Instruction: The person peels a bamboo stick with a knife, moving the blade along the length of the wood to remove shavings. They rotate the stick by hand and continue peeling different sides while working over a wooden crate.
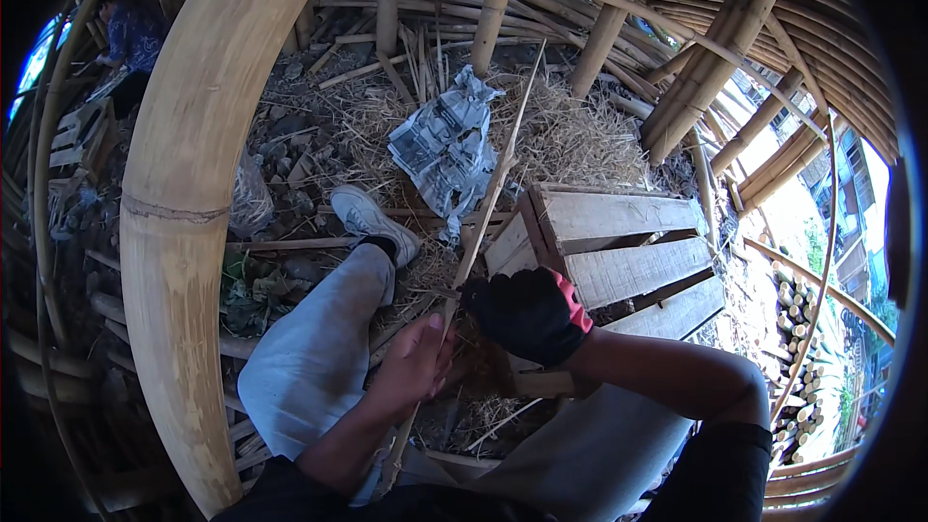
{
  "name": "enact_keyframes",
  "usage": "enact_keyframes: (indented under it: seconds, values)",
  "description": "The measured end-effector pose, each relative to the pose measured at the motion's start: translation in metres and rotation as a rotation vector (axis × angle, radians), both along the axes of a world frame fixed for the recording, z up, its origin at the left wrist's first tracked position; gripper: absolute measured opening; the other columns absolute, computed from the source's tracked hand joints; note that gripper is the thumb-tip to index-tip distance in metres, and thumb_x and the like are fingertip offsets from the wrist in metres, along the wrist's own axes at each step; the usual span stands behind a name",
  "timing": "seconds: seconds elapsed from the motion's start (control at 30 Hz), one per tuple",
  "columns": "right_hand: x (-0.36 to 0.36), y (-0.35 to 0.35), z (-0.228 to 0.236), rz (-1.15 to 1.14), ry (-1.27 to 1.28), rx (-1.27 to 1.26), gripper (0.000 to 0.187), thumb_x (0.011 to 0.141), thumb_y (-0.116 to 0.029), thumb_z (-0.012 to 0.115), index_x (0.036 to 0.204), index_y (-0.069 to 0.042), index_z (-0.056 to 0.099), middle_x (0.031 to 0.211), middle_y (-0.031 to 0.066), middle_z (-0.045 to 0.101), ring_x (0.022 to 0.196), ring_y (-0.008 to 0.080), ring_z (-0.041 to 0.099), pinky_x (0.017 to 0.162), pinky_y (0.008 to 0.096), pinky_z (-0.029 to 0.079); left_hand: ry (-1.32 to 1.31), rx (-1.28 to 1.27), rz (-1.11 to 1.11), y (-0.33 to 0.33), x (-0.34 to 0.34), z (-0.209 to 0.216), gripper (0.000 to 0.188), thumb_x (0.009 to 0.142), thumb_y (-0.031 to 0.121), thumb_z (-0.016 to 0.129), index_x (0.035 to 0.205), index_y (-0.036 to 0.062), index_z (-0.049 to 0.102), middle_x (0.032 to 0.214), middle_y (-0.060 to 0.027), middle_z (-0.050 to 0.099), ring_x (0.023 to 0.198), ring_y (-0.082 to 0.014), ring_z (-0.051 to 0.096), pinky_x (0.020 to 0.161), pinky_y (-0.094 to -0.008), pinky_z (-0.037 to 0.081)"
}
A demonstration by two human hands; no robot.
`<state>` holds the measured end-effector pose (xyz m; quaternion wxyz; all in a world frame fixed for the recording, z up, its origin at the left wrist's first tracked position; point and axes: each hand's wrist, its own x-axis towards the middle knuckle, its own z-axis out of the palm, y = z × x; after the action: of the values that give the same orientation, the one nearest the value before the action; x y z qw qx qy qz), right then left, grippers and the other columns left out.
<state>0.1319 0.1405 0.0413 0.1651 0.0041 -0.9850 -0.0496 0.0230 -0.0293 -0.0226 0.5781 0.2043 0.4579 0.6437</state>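
One long, narrow bamboo strip (pixel 500 171) is held at a slant in front of the body, between the knees. It is gripped by the bare left hand (pixel 416 360), with the thumb laid against it. Just beyond, the gloved right hand (pixel 527 314) is closed beside the strip; whether the strip, a tool or both are gripped cannot be told.

For good control, the strip should be steadied by the left hand while light, even pressure is applied by the right. If the small dark projection (pixel 447 293) by the glove is a blade, strokes should be directed away from the left fingers and the leg. The far end should be held clear of the slatted wooden crate (pixel 628 217) and the crumpled newspaper (pixel 440 140).

The right fingertips are hidden by the glove's own bulk. The strip's near end is hard to separate from the dark clothing. Farther out, the view is partly blocked by a thick bamboo pole (pixel 184 280), and a seated person (pixel 135 34) is dimly seen.
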Motion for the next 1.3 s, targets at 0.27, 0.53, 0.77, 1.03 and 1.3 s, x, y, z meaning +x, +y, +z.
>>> enact_keyframes:
  seconds: [0.27, 0.53, 0.77, 1.03, 1.3]
  values:
    - [-0.001, -0.008, 0.0, -0.051, -0.117, -0.061, 0.025, 0.09, -0.019, 0.059, 0.113, -0.008, 0.065, 0.091, 0.0108, 0.067, 0.076, 0.0261, 0.069, 0.063, 0.0404, 0.054, -0.23, 0.001, 0.007, -0.001, -0.014, -0.001, 0.033, 0.109, 0.04, 0.04, 0.102, 0.0096, 0.052, 0.057, 0.0054, 0.034, 0.04, -0.0052, 0.031, 0.038, -0.0226, 0.026]
    - [-0.008, 0.004, 0.004, 0.102, -0.429, -0.454, 0.035, 0.099, -0.024, 0.047, 0.128, -0.01, 0.059, 0.11, 0.015, 0.069, 0.092, 0.0327, 0.07, 0.079, 0.0388, 0.056, -0.201, 0.038, 0.03, -0.001, -0.011, -0.014, 0.019, 0.105, 0.025, 0.053, 0.115, 0.0082, 0.054, 0.058, 0.005, 0.043, 0.037, -0.0039, 0.033, 0.036, -0.0216, 0.024]
    - [-0.018, -0.002, 0.034, -0.064, -0.94, -0.927, 0.039, 0.102, -0.038, 0.046, 0.106, -0.004, 0.064, 0.081, 0.0106, 0.066, 0.071, 0.0212, 0.068, 0.065, 0.0348, 0.052, -0.048, -0.06, 0.048, 0.002, -0.014, -0.007, 0.02, 0.105, 0.027, 0.053, 0.109, 0.0072, 0.055, 0.054, 0.0061, 0.04, 0.036, -0.0041, 0.033, 0.036, -0.0225, 0.024]
    - [-0.009, 0.022, -0.018, 0.049, -0.84, -1.036, 0.032, 0.097, -0.032, 0.057, 0.106, -0.002, 0.065, 0.083, 0.0086, 0.068, 0.067, 0.0192, 0.067, 0.061, 0.0326, 0.052, -0.147, 0.041, 0.068, 0.002, -0.017, -0.014, 0.021, 0.103, 0.026, 0.058, 0.111, 0.0075, 0.053, 0.058, 0.0074, 0.043, 0.041, -0.0019, 0.033, 0.037, -0.0207, 0.026]
    - [-0.017, 0.01, 0.002, 0.062, -0.066, -0.055, 0.014, 0.09, -0.025, 0.063, 0.099, -0.014, 0.066, 0.074, 0.0067, 0.065, 0.058, 0.0256, 0.066, 0.05, 0.04, 0.051, -0.32, 0.144, 0.037, -0.006, -0.023, -0.018, 0.027, 0.106, 0.028, 0.04, 0.112, 0.0039, 0.051, 0.061, 0.0002, 0.043, 0.039, -0.0078, 0.037, 0.038, -0.0228, 0.029]
